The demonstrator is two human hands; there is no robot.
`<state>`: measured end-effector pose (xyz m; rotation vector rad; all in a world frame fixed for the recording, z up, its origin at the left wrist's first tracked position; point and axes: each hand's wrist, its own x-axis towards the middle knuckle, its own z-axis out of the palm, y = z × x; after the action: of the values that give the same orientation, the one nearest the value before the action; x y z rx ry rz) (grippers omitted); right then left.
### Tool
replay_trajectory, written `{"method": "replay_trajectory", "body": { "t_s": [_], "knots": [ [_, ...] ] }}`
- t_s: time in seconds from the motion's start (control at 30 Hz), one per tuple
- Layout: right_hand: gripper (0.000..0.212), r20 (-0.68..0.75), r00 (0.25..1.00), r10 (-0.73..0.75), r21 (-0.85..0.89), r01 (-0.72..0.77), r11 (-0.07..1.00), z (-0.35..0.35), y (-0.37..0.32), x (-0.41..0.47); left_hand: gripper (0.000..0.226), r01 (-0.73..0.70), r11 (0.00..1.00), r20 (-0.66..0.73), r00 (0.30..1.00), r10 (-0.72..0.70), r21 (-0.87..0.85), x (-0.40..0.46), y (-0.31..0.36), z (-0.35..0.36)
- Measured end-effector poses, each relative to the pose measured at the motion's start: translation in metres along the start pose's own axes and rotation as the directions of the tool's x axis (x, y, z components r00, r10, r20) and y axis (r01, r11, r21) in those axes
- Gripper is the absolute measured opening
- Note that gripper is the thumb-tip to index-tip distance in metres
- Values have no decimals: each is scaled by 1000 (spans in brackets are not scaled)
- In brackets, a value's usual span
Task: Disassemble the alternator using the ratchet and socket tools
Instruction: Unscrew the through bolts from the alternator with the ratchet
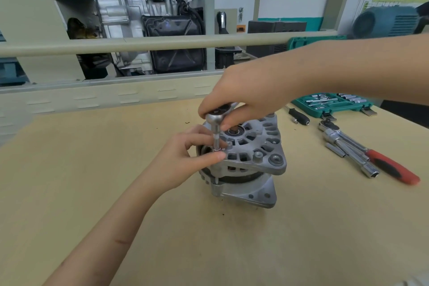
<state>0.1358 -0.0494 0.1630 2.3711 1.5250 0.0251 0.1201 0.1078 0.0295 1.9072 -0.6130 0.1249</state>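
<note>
One alternator (246, 160) stands on the desk (92, 169). The right hand (246, 97) grips one ratchet (214, 118) above it; left hand (185, 158) fingers (209, 157) pinch the socket (216, 143) beneath. Right of them lie one red-handled ratchet (380, 160) and one socket case (332, 104).

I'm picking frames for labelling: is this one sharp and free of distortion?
Head view: alternator and both hands are sharp under soft, even light; wide-angle lens bows the railing; background machinery looks slightly soft; mild glare on the ratchet.
</note>
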Motion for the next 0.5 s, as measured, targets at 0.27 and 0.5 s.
{"method": "replay_trajectory", "body": {
  "t_s": [0.27, 0.5],
  "knots": [
    [28, 44, 999, 15, 32, -16, 999, 1, 3, -6, 17, -96, 970, -88, 989, 118, 225, 1, 0, 5],
    [30, -15, 1000, -16, 94, 18, 995, 5, 9, -6, 25, -72, 972, -100, 990, 96, 224, -2, 3, 5]
  ]
}}
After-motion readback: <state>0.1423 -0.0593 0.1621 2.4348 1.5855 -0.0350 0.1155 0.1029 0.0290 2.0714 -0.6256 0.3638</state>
